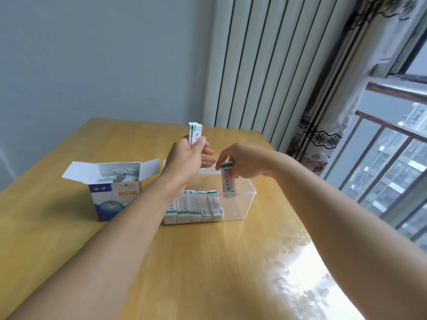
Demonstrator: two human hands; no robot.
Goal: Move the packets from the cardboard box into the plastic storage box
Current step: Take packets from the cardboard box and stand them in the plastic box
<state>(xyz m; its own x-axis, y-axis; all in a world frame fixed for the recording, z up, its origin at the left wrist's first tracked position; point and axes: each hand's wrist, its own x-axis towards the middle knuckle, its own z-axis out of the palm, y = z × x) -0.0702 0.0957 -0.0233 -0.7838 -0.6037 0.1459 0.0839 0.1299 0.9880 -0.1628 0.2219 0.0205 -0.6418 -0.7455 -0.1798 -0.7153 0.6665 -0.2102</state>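
- Yellow wood table [208,262] fills the lower half of the view, with bright window glare at its 4 o'clock corner.
- Clear plastic storage box [245,204] sits near the middle of the table, open at the top.
- Rows of white packets with green ends [194,207] stand packed together in the 9 o'clock half of that box; its 3 o'clock half is mostly bare.
- Right hand [245,163] reaches in from 4 o'clock, its fingers and thumb pinching the top of a single packet [227,180]. This packet hangs upright, with its lower end dipping inside the box just past the packed rows, toward 3 o'clock.
- Left hand [184,158] reaches in from 7 o'clock and is raised above the box. Thumb and fingers are closed on a small bundle of packets [194,132], which sticks up out of the grip toward 12 o'clock.
- Cardboard box [113,195] stands at 9 o'clock of the plastic box, close beside it. It is white and blue with red characters and a globe picture on the front. Its top flaps are open, and more packets lie jumbled inside.
- Pale grey wall [92,54] rises behind the table at 12 o'clock.
- Striped curtain [265,65] hangs at 1 o'clock, beside a window [392,169] at 3 o'clock that shows tall buildings outside.
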